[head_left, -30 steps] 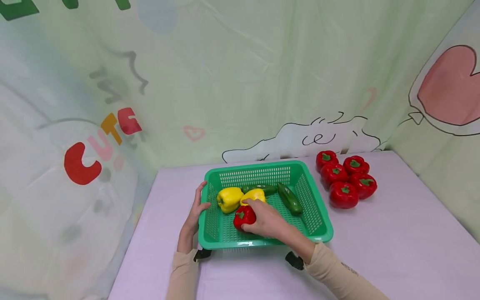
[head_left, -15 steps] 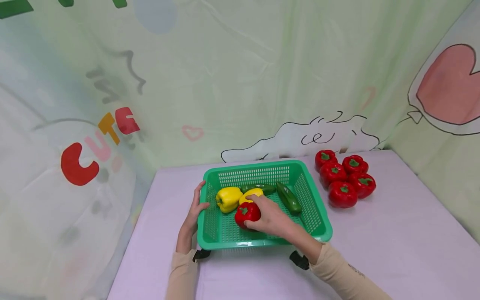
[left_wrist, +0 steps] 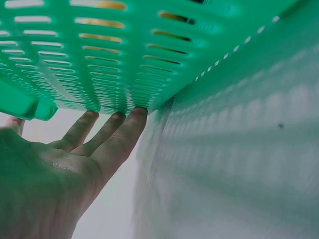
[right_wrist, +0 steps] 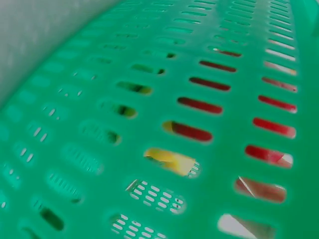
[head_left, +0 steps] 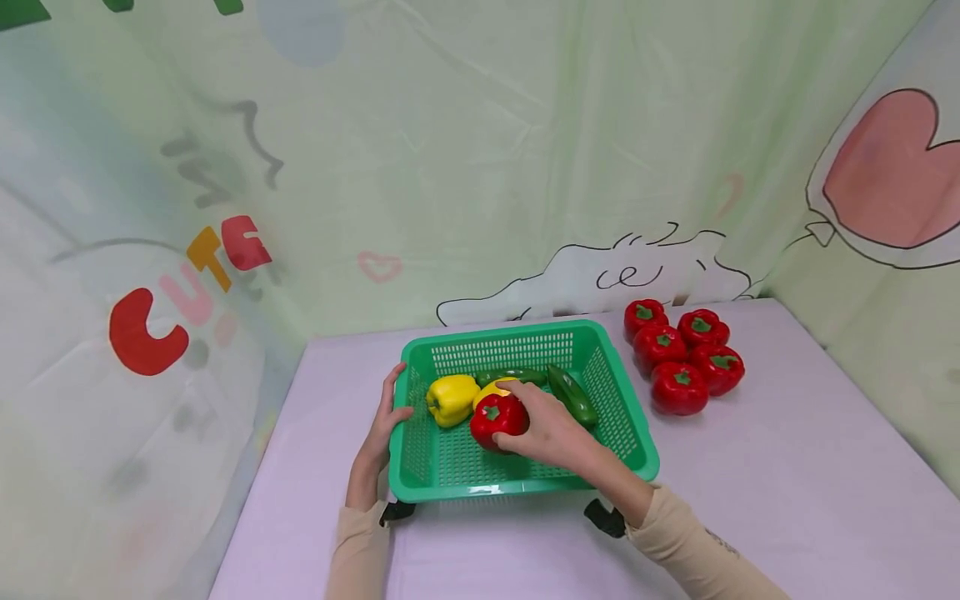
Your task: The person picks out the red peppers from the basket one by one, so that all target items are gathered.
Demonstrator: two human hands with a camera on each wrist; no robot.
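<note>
In the head view my right hand [head_left: 549, 423] grips a red bell pepper [head_left: 495, 419], stem up, above the floor of the green plastic basket [head_left: 487, 492]. At the basket's left side my left hand [head_left: 380, 429] holds the rim, thumb over the top. The left wrist view shows the fingers [left_wrist: 117, 142] of that hand fairly straight, their tips against the outer wall. Inside the basket lie two yellow bell peppers [head_left: 452, 398], one partly covered by the right hand, and two long green peppers [head_left: 573, 396]. Through the slots of the basket [right_wrist: 149, 117], the right wrist view shows red and yellow patches.
Several red bell peppers [head_left: 678, 388] stand clustered on the table right of the basket. The table [head_left: 787, 467] has a pale lilac cover. A printed curtain [head_left: 480, 167] hangs close behind its back edge.
My right hand has moved slightly right with the red bell pepper, which now looks larger and higher. My left hand keeps its place on the basket. The head view has shifted a little.
</note>
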